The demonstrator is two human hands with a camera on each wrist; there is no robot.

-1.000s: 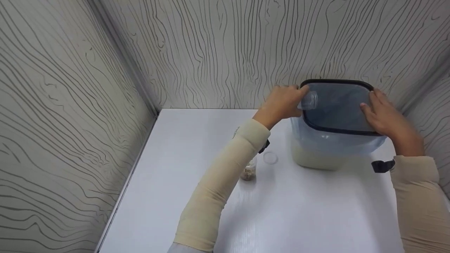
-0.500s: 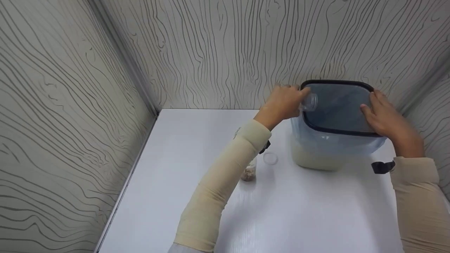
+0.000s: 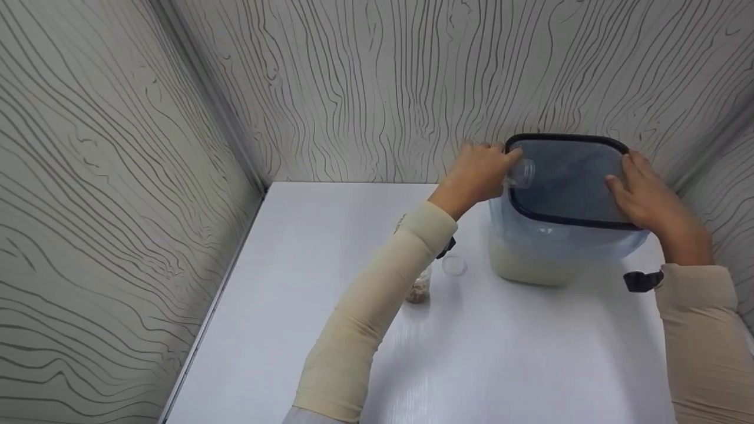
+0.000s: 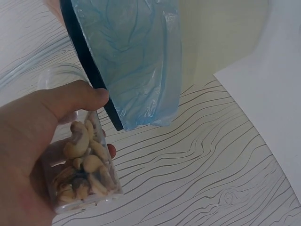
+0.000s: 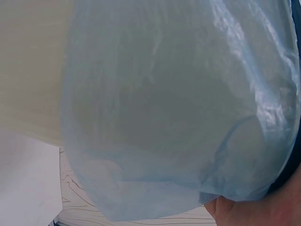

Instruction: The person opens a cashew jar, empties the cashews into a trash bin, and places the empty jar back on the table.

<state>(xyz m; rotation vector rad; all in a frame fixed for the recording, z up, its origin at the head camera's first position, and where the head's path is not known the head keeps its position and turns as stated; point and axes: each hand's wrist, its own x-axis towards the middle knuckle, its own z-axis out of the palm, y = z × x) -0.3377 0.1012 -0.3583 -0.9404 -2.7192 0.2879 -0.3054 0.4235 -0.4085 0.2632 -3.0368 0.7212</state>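
My left hand (image 3: 478, 174) grips a clear plastic jar (image 3: 522, 174) at the left rim of a trash bin (image 3: 530, 271), with the jar's mouth over the bin's opening. Cashews (image 4: 89, 165) lie toward the jar's bottom in the left wrist view, the thumb across its side. A translucent blue bag (image 4: 141, 61) lines the bin and hangs over its outside, under a dark rim ring (image 3: 565, 221). On the opposite side my right hand (image 3: 648, 191) holds the rim, thumb over the opening; its fingertips are partly hidden. The bag (image 5: 164, 117) fills most of the right wrist view.
A second clear jar (image 3: 419, 290) with brownish contents stands on the white table (image 3: 500, 353), partly behind the left forearm. Beside it lies a thin clear ring or lid (image 3: 454, 265). Wood-patterned walls (image 3: 353, 88) rise behind the bin and at the left.
The jar's mouth has dropped slightly within the bin's opening as my left hand shifts a little. My right hand and the bin keep their places.
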